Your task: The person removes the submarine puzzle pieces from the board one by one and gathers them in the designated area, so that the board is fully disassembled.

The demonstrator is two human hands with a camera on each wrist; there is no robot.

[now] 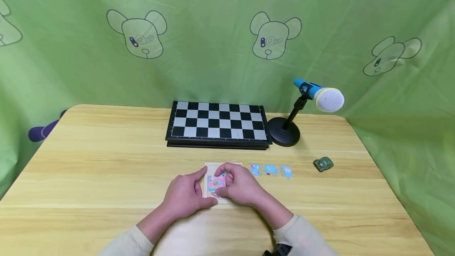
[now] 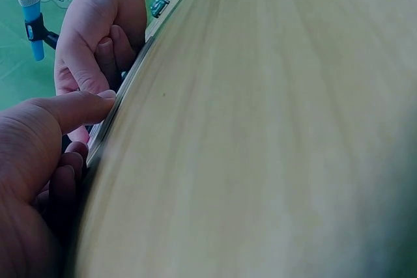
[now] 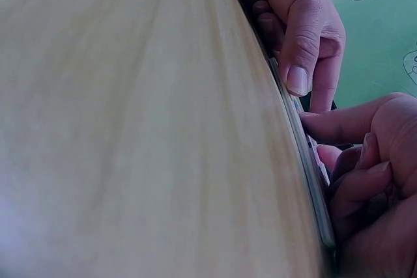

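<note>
A small jigsaw puzzle board [image 1: 210, 166] with a pale border lies flat on the table, partly covered by both hands. My left hand [image 1: 183, 194] holds it at the left side, the thumb along the near edge and the index finger by the far left corner. Over the picture, my right hand [image 1: 241, 185] pinches a puzzle piece [image 1: 221, 179] between thumb and index finger, its other fingers curled. Pink and blue pieces show inside the border. In the right wrist view the board [image 3: 306, 151] appears edge-on, with the right fingertips touching its top.
Three loose puzzle pieces [image 1: 271, 170] lie in a row right of the board. Farther right is a green toy car [image 1: 323, 164]. Behind stand a checkered chessboard [image 1: 218, 121] and a blue microphone [image 1: 328, 98] on a black stand [image 1: 284, 131]. A green curtain surrounds the table.
</note>
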